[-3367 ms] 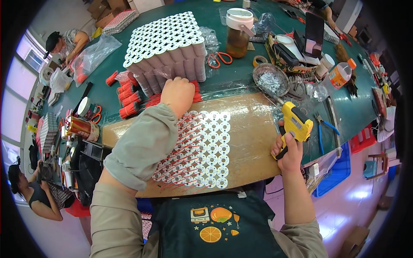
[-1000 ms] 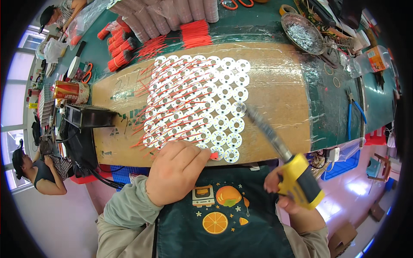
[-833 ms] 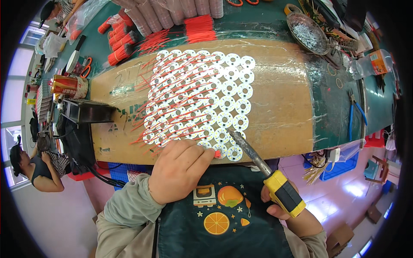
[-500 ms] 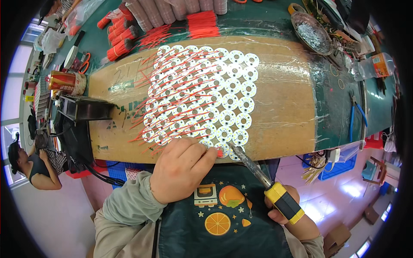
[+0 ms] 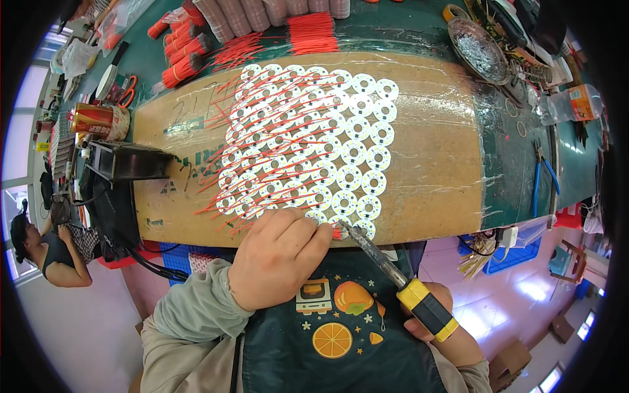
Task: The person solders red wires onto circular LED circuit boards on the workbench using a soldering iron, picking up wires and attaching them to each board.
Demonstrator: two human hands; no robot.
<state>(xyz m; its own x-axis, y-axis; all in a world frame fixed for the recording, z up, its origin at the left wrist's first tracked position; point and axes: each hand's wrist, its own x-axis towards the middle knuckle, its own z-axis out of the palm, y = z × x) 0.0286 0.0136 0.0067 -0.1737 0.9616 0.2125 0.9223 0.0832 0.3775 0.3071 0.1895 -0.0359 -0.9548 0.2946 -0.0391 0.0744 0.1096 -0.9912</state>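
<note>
Ahead of the left grip (image 5: 282, 255) and the right grip (image 5: 443, 299), a green tabletop (image 5: 406, 29). On it, a brown board (image 5: 429, 150), just beyond both. Behind the left grip, a dark apron (image 5: 282, 354) with fruit prints. On the board, from beside the left grip's fingertips outward, rows of white discs (image 5: 308, 147), many crossed by red wires (image 5: 278, 177). In the right grip, wrapped round the yellow-and-black handle, an iron (image 5: 393, 278), slanting forward and left, with the tip (image 5: 346, 225) by a near-row disc, just right of the left grip. Well left of the left grip, a black box (image 5: 134, 160). Far ahead and right of the right grip, a bottle (image 5: 563, 108), a dish (image 5: 468, 71) of silvery flakes (image 5: 481, 56) and blue pliers (image 5: 536, 183). Far ahead of the left grip, a red bundle (image 5: 312, 33). In the left grip, bent and pressed together, red ends (image 5: 337, 232), pinched, poking out over a disc; otherwise hidden under the hand.
</note>
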